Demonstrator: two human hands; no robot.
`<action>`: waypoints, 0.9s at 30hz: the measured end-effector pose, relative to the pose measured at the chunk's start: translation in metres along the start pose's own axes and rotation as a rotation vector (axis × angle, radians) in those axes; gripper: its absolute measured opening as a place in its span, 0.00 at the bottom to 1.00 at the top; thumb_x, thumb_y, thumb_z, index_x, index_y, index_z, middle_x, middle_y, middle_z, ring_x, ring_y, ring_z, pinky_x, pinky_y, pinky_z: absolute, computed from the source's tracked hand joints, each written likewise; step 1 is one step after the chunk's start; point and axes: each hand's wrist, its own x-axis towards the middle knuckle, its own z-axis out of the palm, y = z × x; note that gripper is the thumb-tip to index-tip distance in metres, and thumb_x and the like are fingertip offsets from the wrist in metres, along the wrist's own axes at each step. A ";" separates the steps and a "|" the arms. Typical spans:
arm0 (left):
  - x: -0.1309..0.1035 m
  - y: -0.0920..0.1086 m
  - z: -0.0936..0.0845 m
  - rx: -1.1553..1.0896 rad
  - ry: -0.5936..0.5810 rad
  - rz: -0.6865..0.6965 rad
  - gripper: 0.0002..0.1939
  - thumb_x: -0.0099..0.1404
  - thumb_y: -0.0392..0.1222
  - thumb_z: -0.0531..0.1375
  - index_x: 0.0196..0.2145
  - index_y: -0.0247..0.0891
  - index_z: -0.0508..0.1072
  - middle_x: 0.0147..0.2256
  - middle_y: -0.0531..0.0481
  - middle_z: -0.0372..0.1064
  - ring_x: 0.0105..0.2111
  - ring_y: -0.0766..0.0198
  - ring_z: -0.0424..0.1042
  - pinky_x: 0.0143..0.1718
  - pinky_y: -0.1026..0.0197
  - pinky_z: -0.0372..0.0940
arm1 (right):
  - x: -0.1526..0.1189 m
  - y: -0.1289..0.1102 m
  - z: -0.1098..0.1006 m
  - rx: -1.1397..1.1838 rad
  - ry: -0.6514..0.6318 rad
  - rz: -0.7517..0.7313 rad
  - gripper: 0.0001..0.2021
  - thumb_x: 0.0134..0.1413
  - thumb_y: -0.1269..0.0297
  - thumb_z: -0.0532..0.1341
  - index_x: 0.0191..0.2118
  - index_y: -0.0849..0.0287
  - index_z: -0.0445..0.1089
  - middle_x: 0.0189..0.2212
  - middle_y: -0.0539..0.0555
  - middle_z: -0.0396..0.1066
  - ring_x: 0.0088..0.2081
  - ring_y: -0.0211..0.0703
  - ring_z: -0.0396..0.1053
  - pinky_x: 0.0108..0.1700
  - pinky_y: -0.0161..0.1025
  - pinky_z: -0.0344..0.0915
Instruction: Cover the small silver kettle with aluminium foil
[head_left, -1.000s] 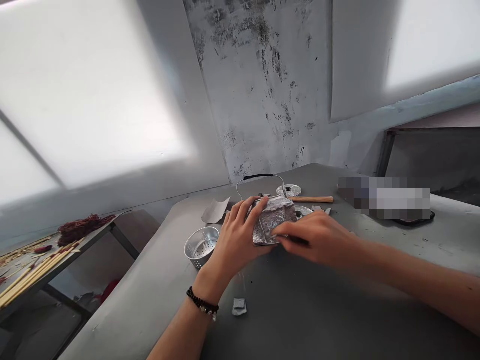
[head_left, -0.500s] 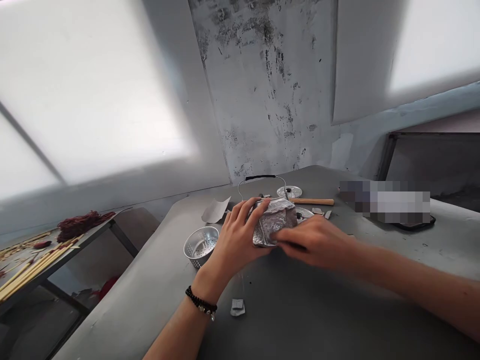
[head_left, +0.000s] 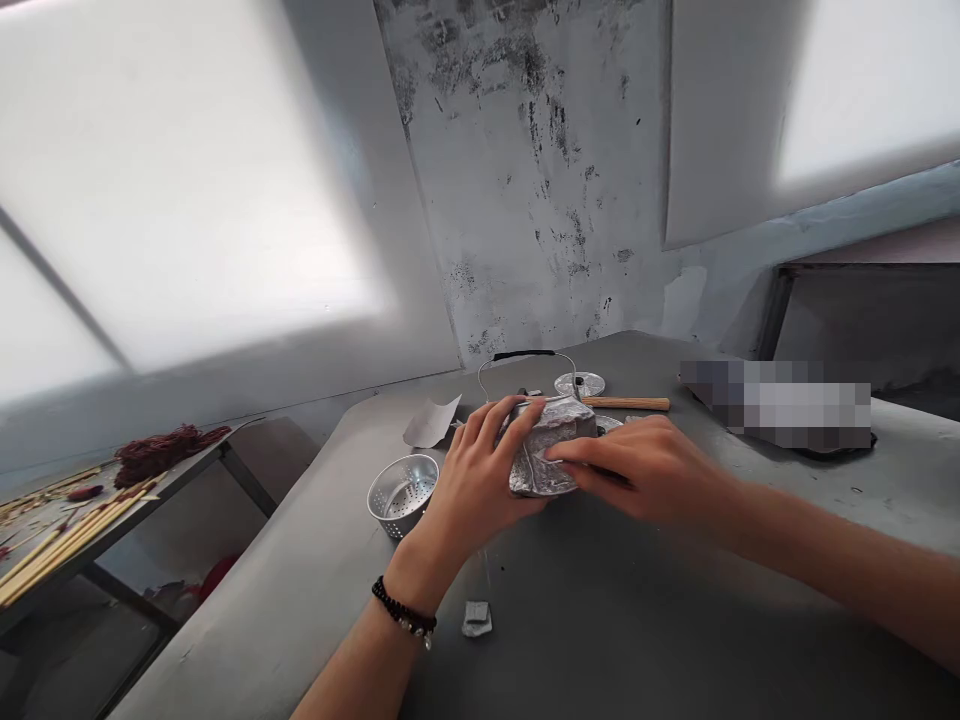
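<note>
My left hand (head_left: pixel 480 470) is wrapped around the left side of a crinkled, silver foil-covered object (head_left: pixel 559 425), holding it tilted above the grey table. Pressed together, the fingertips of my right hand (head_left: pixel 637 465) touch the front face of this object; whether something small is pinched in them is hidden. Just behind it rises a wire handle with a black grip (head_left: pixel 523 353); its lower ends are partly covered. To the left of my left hand stands a perforated metal cup (head_left: pixel 403 495). A small folded silver piece (head_left: pixel 476 618) lies nearer to me.
A wooden stick-like handle (head_left: pixel 626 403) and a round metal disc (head_left: pixel 580 385) lie behind my hands. A curled grey sheet (head_left: pixel 431 422) is at the back left. A pixelated item (head_left: pixel 780 405) rests at the right. Dark red yarn (head_left: pixel 165 450) and wooden sticks (head_left: pixel 82 540) occupy a side table.
My right fingertips have moved slightly up and across the foil-covered face. The object has shifted a little to the right, with my left hand still around it.
</note>
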 end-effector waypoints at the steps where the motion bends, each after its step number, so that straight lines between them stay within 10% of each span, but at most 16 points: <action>1: 0.000 0.000 0.000 0.002 -0.001 0.006 0.54 0.61 0.48 0.74 0.75 0.54 0.48 0.70 0.42 0.58 0.69 0.42 0.60 0.67 0.38 0.62 | 0.000 0.001 0.000 -0.008 -0.018 -0.007 0.10 0.72 0.68 0.57 0.42 0.56 0.77 0.22 0.47 0.73 0.21 0.36 0.66 0.28 0.37 0.54; 27: -0.001 0.003 0.003 0.014 0.009 0.028 0.54 0.62 0.47 0.73 0.76 0.51 0.47 0.70 0.42 0.58 0.69 0.43 0.59 0.67 0.40 0.62 | 0.001 0.001 0.000 -0.001 -0.032 -0.033 0.11 0.72 0.69 0.56 0.38 0.58 0.74 0.21 0.46 0.72 0.21 0.36 0.65 0.27 0.38 0.51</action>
